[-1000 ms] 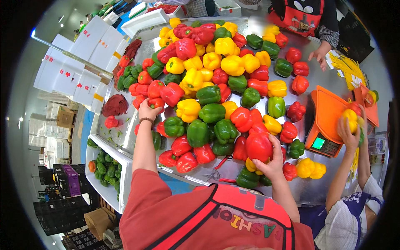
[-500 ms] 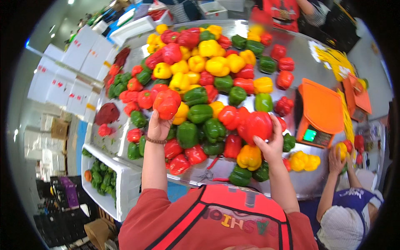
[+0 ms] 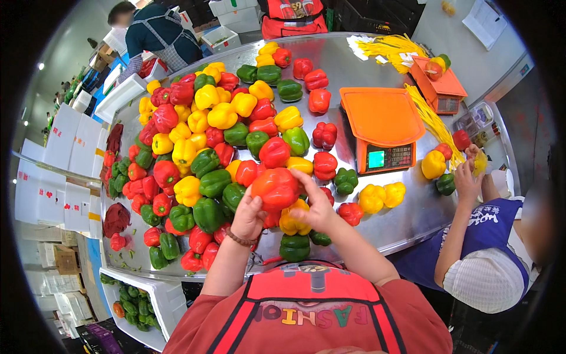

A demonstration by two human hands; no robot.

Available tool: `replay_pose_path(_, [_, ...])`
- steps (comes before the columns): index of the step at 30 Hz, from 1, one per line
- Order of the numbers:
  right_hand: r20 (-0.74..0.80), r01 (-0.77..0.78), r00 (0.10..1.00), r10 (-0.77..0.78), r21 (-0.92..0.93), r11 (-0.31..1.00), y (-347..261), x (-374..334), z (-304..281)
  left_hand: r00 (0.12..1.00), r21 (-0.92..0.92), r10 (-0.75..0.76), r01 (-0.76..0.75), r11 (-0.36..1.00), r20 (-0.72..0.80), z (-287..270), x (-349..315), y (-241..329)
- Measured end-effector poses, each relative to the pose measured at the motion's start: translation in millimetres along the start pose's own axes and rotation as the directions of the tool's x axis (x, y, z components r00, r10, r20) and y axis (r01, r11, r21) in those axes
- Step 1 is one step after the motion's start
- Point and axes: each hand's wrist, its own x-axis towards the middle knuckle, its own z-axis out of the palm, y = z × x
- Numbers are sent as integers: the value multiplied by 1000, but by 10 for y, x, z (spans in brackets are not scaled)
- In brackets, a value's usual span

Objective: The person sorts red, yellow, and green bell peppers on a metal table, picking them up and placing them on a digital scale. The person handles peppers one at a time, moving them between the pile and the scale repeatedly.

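Both my hands hold one red-orange bell pepper point(image 3: 275, 187) above the near edge of a steel table point(image 3: 407, 218). My left hand point(image 3: 247, 215) cups its left underside. My right hand point(image 3: 315, 206) grips its right side. Under them lies a big pile of red, yellow and green bell peppers point(image 3: 212, 141). A yellow pepper point(image 3: 293, 223) and a green pepper point(image 3: 294, 246) sit just below my hands.
An orange scale point(image 3: 382, 127) stands right of the pile, a second orange scale point(image 3: 439, 85) behind it. A person at the right handles a yellow pepper point(image 3: 480, 162). Another person point(image 3: 156, 38) works at the far left. White boxes point(image 3: 59, 171) line the left side.
My hands have come together: before, each held its own red pepper apart; now both are on one red-orange pepper close to my chest. The view has shifted to the right.
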Motion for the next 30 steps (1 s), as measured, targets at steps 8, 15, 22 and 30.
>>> replay_pose_path(8, [-403, -17, 915, 5, -27, 999, 94, -139, -482, 998, 473, 54, -66, 879, 39, 100, 23, -117])
replay_pose_path(15, [-538, -315, 739, -405, -808, 498, 160, 546, -2111, 970, 515, 216, -131, 847, -108, -7, 75, 84])
replay_pose_path(22, [-499, -281, 784, -370, -816, 506, 208, 316, -2283, 962, 567, 223, -95, 818, -160, -172, 38, 24])
replay_pose_path(30, [-418, -458, 884, 210, -866, 201, -4, -1029, -1645, 941, 591, 295, -146, 793, -164, -288, 200, 50])
